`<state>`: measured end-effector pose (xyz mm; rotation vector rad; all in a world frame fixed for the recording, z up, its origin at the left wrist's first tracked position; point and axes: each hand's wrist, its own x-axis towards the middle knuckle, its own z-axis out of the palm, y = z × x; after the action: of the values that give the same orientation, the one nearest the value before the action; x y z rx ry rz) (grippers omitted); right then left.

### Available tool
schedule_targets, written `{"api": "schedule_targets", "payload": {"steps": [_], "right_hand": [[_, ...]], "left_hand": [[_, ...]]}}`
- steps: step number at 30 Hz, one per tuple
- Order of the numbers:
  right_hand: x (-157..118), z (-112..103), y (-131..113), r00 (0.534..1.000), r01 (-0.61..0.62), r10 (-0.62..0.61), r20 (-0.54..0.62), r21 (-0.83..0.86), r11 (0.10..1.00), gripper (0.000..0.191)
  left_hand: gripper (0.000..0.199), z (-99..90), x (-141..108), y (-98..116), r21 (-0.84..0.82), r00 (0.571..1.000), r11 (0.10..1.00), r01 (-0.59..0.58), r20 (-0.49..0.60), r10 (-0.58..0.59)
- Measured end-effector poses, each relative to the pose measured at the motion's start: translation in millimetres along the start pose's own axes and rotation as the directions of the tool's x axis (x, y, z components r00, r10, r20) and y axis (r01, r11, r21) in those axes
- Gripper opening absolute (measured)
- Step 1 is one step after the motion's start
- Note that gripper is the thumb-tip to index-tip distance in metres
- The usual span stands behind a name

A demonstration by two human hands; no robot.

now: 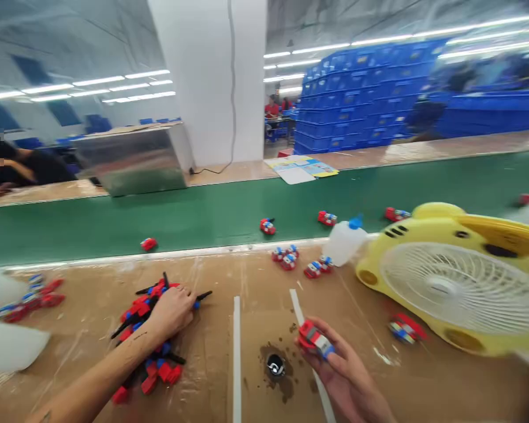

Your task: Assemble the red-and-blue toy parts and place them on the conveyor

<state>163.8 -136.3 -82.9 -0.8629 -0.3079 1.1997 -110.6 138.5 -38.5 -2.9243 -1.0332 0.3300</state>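
Right hand (pixel 341 364) gripping a red-and-blue toy (pixel 316 339), toy between thumb and fingers, left hand (pixel 174 308) on a parts pile (pixel 141 306), pile beneath and beside its fingers, whether they grip any unclear

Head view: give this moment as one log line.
left hand: on pile of red, blue and black parts, grip unclear | right hand: holding red-and-blue toy piece | right side: yellow fan
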Motion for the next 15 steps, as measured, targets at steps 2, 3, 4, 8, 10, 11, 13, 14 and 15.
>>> {"api": "schedule_targets", "payload": {"steps": [2, 3, 4, 8, 10, 11, 13, 14, 15], "right_hand": [[-3.4, 4.5, -1.7, 0.998, 0.026, -0.028, 0.053, 0.028, 0.999, 0.066], [-3.9, 4.9, -2.2, 0.997, 0.039, -0.041, 0.070, 0.031, 0.999, 0.068], [-4.2, 4.3, -2.8, 0.995, 0.047, -0.049, 0.084, 0.026, 0.999, 0.069], [-5.6, -3.0, -4.5, 0.991, 0.074, -0.067, 0.118, -0.052, 0.996, 0.067], [-6.5, -8.8, -4.9, 0.991, 0.093, -0.082, 0.105, -0.104, 0.990, 0.066], [-6.9, -12.2, -4.9, 0.992, 0.108, -0.098, 0.085, -0.120, 0.987, 0.066], [-7.4, -19.9, -4.6, 0.990, 0.141, -0.139, 0.022, -0.121, 0.983, 0.064], [-7.7, -24.0, -4.3, 0.987, 0.159, -0.161, -0.018, -0.111, 0.981, 0.063], [-8.0, -28.1, -4.0, 0.982, 0.175, -0.181, -0.058, -0.100, 0.979, 0.062]], "left_hand": [[0.034, -3.4, 5.0, 9.6, -0.200, 0.997, 0.978, -0.058, -0.056, 0.048], [0.034, -4.6, 5.8, 17.2, -0.385, 0.995, 0.920, -0.079, -0.091, 0.047], [0.034, -5.7, 4.8, 26.8, -0.589, 0.993, 0.803, -0.093, -0.114, 0.031], [0.039, -12.9, -12.8, 78.3, -0.954, 0.995, 0.284, -0.100, -0.096, 0.029], [0.039, -20.1, -21.2, 104.6, -0.914, 0.979, 0.352, -0.200, -0.175, 0.101], [0.040, -24.2, -23.3, 116.4, -0.856, 0.958, 0.431, -0.284, -0.233, 0.169], [0.044, -32.1, -23.0, 136.9, -0.682, 0.883, 0.566, -0.463, -0.297, 0.365], [0.046, -35.1, -21.3, 145.6, -0.595, 0.839, 0.601, -0.535, -0.289, 0.461], [0.046, -37.2, -19.0, 153.3, -0.517, 0.801, 0.624, -0.586, -0.256, 0.541]]}}
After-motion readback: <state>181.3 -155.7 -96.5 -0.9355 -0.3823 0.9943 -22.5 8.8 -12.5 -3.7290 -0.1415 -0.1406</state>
